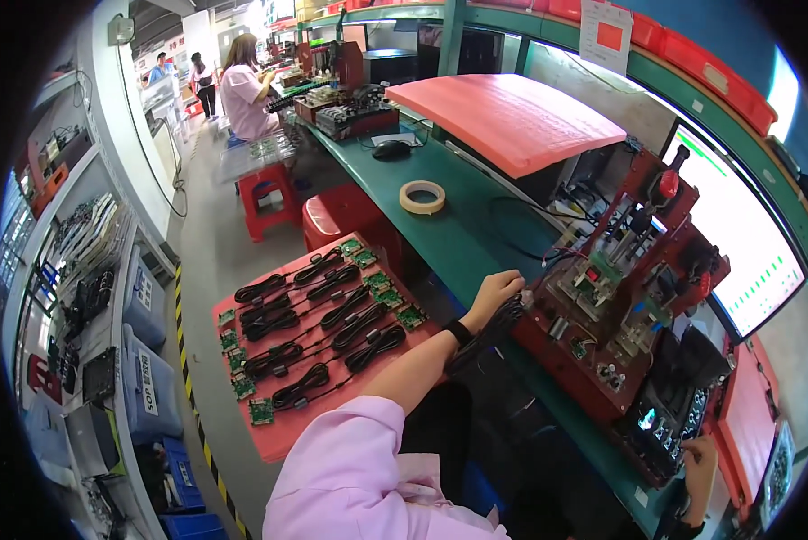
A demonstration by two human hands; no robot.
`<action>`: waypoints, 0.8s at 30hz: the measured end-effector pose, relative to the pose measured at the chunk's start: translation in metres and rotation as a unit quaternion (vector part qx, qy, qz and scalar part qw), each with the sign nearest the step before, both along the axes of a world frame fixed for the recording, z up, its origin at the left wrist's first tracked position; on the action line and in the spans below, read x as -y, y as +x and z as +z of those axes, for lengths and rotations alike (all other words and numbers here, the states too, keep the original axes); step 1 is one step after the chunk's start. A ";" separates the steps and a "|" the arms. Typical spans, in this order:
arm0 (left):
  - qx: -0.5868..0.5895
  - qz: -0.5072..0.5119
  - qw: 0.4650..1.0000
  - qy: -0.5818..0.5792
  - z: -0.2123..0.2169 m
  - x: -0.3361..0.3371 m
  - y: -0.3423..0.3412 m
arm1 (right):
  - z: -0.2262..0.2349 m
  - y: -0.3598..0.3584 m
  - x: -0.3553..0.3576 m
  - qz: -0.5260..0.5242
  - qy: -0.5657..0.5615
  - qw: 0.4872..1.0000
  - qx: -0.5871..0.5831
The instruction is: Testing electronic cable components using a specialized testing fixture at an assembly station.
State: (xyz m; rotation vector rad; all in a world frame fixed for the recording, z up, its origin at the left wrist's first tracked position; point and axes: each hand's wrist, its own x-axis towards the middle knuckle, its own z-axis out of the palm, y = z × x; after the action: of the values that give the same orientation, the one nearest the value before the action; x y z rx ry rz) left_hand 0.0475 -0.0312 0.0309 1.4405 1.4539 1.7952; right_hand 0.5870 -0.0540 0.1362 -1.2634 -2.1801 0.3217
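My left hand [497, 295] is closed around a coiled black cable [494, 335] that hangs below it, beside the dark red test fixture [561, 346]. Small green circuit boards [593, 273] sit in that fixture, among clamps with red-tipped levers [669, 184]. At the lower right, my right hand [699, 463] has its fingers curled at the edge of a black box [660, 432] with lit panels; whatever they pinch is too small to make out. On the left, a pink foam board [282, 439] carries several coiled black cables [300, 385] with green circuit boards [261, 411] attached.
A tape roll [422, 197] and a mouse [391, 149] rest on the green bench [458, 236]. Pink foam [512, 117] overhangs the bench. A lit monitor [737, 234] stands right. Red stools [269, 200], a seated co-worker [245, 94] and shelving [107, 193] are to the left.
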 end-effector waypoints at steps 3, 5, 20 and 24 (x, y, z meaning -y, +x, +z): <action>-0.003 -0.002 1.000 0.001 0.001 0.000 -0.001 | 0.002 -0.001 0.000 0.000 -0.030 0.999 0.025; -0.006 0.003 1.000 -0.003 0.001 0.001 -0.003 | -0.001 -0.007 -0.002 -0.024 -0.027 0.999 0.015; -0.006 0.001 1.000 -0.004 0.000 0.003 -0.003 | 0.011 -0.030 -0.010 -0.070 0.059 0.988 0.122; -0.007 -0.001 1.000 -0.004 0.001 0.002 -0.002 | 0.015 -0.041 -0.010 -0.139 0.044 0.966 0.214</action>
State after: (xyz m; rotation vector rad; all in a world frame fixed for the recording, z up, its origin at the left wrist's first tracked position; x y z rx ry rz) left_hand 0.0457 -0.0334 0.0315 1.4527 1.4641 1.7788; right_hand 0.5459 -0.0445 0.1513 -1.6844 -2.2842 -0.1782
